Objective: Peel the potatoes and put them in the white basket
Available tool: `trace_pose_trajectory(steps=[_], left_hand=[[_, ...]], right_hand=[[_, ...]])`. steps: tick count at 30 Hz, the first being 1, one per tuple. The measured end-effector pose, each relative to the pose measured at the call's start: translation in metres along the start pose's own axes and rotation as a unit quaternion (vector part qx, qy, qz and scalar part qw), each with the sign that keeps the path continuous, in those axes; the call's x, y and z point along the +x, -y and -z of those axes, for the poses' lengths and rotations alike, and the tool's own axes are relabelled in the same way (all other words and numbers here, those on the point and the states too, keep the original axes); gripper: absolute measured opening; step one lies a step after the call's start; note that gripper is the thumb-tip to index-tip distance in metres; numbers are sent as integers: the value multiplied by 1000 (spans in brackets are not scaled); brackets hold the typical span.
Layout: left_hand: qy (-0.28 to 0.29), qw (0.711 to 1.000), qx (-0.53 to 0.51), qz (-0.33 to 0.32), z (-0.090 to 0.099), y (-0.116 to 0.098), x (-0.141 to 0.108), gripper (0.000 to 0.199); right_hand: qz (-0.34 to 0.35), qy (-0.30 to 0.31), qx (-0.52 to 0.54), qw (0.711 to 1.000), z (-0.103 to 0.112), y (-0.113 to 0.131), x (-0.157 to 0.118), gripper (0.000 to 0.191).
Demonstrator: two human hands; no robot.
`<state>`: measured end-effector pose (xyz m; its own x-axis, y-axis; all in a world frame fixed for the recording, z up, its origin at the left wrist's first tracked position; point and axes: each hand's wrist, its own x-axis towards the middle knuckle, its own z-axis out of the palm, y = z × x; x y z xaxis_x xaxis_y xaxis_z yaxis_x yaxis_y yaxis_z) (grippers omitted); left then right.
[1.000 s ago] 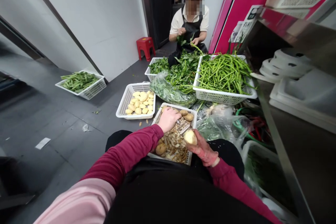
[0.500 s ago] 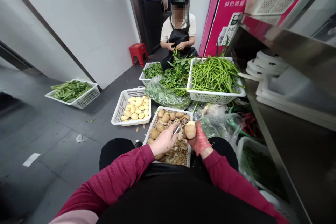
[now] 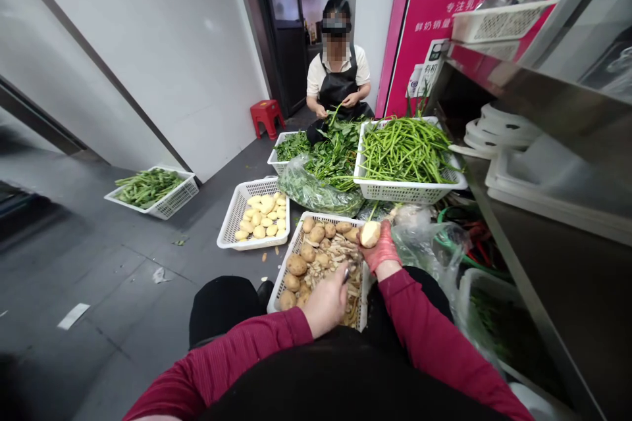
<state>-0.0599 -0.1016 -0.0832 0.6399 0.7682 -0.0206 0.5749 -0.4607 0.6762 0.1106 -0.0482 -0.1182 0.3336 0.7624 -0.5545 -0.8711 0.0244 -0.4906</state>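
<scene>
My right hand (image 3: 384, 247), in a reddish glove, holds a partly peeled potato (image 3: 370, 235) over the right edge of a white basket (image 3: 279, 281). Closed round a peeler (image 3: 346, 273), my bare left hand (image 3: 326, 301) is over the lower part of that basket, apart from the potato. Only a bit of the peeler's metal shows. Unpeeled potatoes (image 3: 297, 264) lie along the basket's left and far sides, with a heap of peelings (image 3: 340, 251) beside them. Peeled yellow potatoes (image 3: 266, 217) fill part of another white basket (image 3: 228, 223) further left.
Beyond the baskets a person (image 3: 338, 72) in a black apron handles green stems. Long green beans (image 3: 407, 148) fill a raised basket, beside bagged leafy greens (image 3: 320, 187). A metal shelf (image 3: 523, 210) runs along the right. A red stool (image 3: 266, 118) stands by the doorway.
My left hand with the peeler has moved down and toward me, away from the potato. My right hand has shifted slightly right, and the potato is turned. The view has tilted a little.
</scene>
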Motion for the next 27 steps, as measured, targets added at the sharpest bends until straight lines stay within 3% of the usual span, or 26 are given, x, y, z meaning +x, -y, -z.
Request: trace_pose_trajectory(steps=[3, 6, 10, 12, 14, 16, 19, 21, 24, 25, 27], left_hand=[[-54, 998, 19, 23, 23, -11, 37, 51], [-20, 997, 53, 57, 24, -18, 60, 51], [20, 998, 29, 59, -6, -15, 33, 53], [26, 997, 17, 66, -10, -10, 21, 51], [-10, 997, 21, 72, 1, -8, 29, 50], [-45, 996, 33, 66, 17, -10, 53, 49], [-27, 996, 49, 62, 28, -16, 79, 44], [-12, 997, 48, 65, 18, -19, 72, 45], [21, 999, 15, 33, -3, -19, 36, 48], [25, 999, 3, 28, -5, -18, 27, 48], [6, 999, 1, 38, 2, -16, 24, 48]], right_hand=[[-46, 42, 21, 998, -5, 5, 2, 36], [-26, 65, -10, 998, -6, 1, 1, 31], [2, -7, -18, 1000, -4, 5, 7, 36], [11, -45, 7, 999, -5, 11, 10, 35], [6, -50, 33, 998, -8, 16, 10, 32], [-22, -25, 42, 999, -10, 16, 8, 32], [-38, 3, 30, 999, -12, 12, 5, 32], [-23, -14, 21, 999, -11, 11, 6, 26], [0, -71, 9, 997, -8, 14, 11, 25], [6, -73, 12, 997, -7, 16, 13, 27], [12, -22, 11, 1000, -6, 17, 17, 25]])
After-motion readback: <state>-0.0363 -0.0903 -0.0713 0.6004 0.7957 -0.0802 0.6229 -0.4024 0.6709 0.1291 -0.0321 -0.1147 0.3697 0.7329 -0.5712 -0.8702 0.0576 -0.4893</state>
